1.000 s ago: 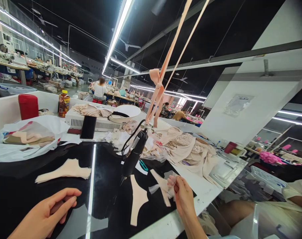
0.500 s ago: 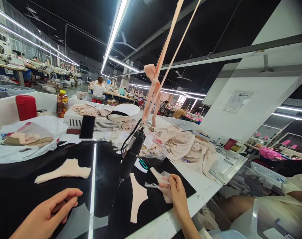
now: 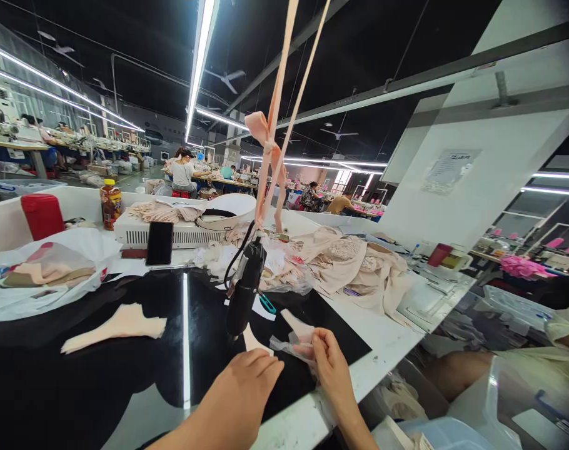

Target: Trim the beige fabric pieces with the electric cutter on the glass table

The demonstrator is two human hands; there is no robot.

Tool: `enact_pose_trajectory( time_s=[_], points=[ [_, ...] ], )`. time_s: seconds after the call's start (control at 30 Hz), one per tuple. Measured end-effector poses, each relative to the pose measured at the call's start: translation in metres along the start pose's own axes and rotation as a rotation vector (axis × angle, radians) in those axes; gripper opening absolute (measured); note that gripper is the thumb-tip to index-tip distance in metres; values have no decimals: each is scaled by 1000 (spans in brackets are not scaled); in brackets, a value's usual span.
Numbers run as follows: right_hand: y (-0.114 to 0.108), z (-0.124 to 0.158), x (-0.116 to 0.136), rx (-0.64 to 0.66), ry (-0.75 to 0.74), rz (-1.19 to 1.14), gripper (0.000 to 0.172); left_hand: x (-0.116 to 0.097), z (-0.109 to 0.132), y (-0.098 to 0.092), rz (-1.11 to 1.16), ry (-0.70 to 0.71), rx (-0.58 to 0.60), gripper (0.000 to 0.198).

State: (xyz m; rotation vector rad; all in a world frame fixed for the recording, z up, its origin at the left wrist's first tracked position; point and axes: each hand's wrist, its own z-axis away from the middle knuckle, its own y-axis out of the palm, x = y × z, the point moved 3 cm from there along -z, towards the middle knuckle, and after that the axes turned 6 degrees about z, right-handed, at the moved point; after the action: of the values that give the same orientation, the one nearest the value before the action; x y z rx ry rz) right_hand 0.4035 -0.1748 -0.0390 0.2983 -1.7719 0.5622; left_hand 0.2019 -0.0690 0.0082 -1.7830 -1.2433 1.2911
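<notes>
My right hand pinches a sheer whitish piece of fabric at the right side of the black work surface. A narrow pale strip sticks up beside it. My left hand reaches across to the middle, back upward, its fingers drawn together and bent; whatever lies under the fingertips is hidden. It covers most of a peach cut fabric piece, whose top end still shows. Just behind hangs a black handheld tool on a peach cloth tie, its lower tip near that piece.
A stack of peach cut pieces lies at left, with a grey translucent piece nearer me. Teal-handled snips rest behind the tool. Beige garments, a phone and a plastic bag line the back. Someone's leg shows at right.
My left hand has moved right from the table's left side, over the middle peach piece. My right hand keeps its pinch on the sheer fabric. The view has shifted slightly.
</notes>
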Motion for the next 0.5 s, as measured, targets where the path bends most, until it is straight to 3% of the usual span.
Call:
enact_pose_trajectory(
  time_s=[0.17, 0.5],
  points=[
    [-2, 2, -1, -5, -5, -47, 44, 8, -43, 36, -74, 27, -51, 49],
    [-19, 4, -2, -141, 65, -350, 47, 18, -49, 55, -131, -17, 15, 38]
  ],
)
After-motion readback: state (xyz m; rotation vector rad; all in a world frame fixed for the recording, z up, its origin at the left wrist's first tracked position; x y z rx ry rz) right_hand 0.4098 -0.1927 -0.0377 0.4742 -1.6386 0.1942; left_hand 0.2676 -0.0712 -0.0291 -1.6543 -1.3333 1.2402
